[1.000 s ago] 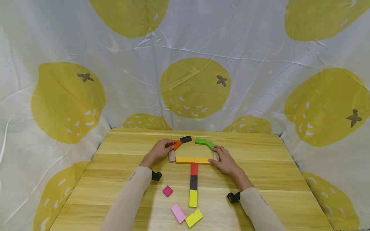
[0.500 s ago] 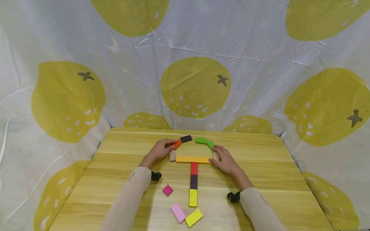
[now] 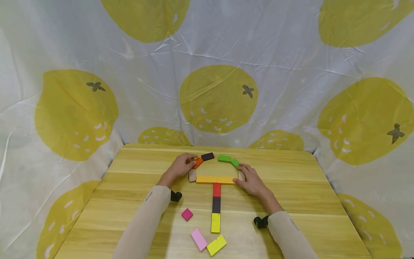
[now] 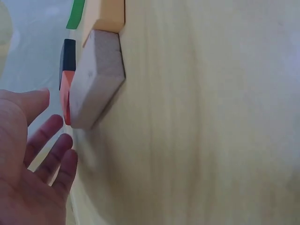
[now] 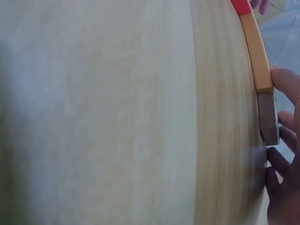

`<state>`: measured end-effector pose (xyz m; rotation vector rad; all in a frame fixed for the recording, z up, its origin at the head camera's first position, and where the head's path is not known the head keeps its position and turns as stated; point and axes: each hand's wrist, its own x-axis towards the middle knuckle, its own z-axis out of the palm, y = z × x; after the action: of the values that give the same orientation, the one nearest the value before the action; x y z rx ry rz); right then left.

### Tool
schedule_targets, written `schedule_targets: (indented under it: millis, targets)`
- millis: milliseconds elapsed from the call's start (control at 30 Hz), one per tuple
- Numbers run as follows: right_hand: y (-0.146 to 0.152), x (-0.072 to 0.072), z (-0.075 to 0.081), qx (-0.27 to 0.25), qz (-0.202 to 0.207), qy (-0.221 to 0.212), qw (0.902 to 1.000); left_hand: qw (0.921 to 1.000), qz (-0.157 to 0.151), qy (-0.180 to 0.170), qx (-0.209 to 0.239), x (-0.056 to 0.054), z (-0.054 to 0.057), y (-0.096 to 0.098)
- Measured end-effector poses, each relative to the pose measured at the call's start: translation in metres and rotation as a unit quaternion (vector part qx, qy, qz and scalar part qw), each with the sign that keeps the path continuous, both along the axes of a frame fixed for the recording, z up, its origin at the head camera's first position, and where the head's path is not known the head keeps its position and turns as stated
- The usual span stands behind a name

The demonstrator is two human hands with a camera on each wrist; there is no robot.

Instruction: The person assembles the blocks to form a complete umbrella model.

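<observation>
My left hand (image 3: 182, 166) is beside the orange block (image 3: 198, 163) at the arch's left, fingertips at it in the head view. In the left wrist view its thumb and fingers are spread apart with nothing between them. Below the orange block stands a plain wooden block (image 4: 97, 79). My right hand (image 3: 253, 181) rests over the arch's right side, thumb at the end of the yellow-orange bar (image 3: 207, 179), index finger by the small green block (image 3: 235, 163). Its fingers lie loosely around another plain wooden block (image 5: 268, 117), which the hand partly hides in the head view.
A black block (image 3: 207, 157) and a longer green block (image 3: 224, 158) top the arch, with a gap between. Red, dark and yellow blocks (image 3: 215, 223) form a stem below the bar. Nearer lie a magenta block (image 3: 187, 214), a pink block (image 3: 198, 239) and a yellow block (image 3: 216, 245).
The left thumb and fingers have shifted slightly at the orange block. My right hand and the blocks keep their places.
</observation>
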<state>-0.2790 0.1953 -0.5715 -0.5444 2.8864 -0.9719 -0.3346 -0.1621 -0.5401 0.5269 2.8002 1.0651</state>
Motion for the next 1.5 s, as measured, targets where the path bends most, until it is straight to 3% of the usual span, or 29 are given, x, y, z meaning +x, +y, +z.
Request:
schedule_targets:
  millis: [167,400,667,800,1233,1500]
  targets:
    - [0.0,0.0,-0.002,-0.002,0.001,0.003,1.0,0.9995,0.0,0.022,-0.022,-0.009,0.004,0.01]
    - [-0.001,0.002,-0.003,-0.007,-0.002,0.017,0.9998,0.9929,-0.053,0.06,-0.088,-0.016,0.01,0.027]
    - [-0.002,0.003,0.002,-0.013,-0.001,0.001,0.9999,0.9769,-0.086,0.037,-0.192,-0.013,0.01,0.034]
    - [-0.001,0.003,0.001,-0.008,-0.002,0.0,1.0,0.975,-0.09,0.032,-0.201,-0.012,0.007,0.034]
    - [0.001,0.0,-0.004,-0.002,-0.008,-0.001,1.0,0.9821,-0.098,0.021,-0.16,-0.008,0.001,0.032]
    - [0.0,0.001,-0.002,-0.004,-0.008,-0.002,1.0,0.981,-0.11,0.029,-0.157,-0.006,0.001,0.033]
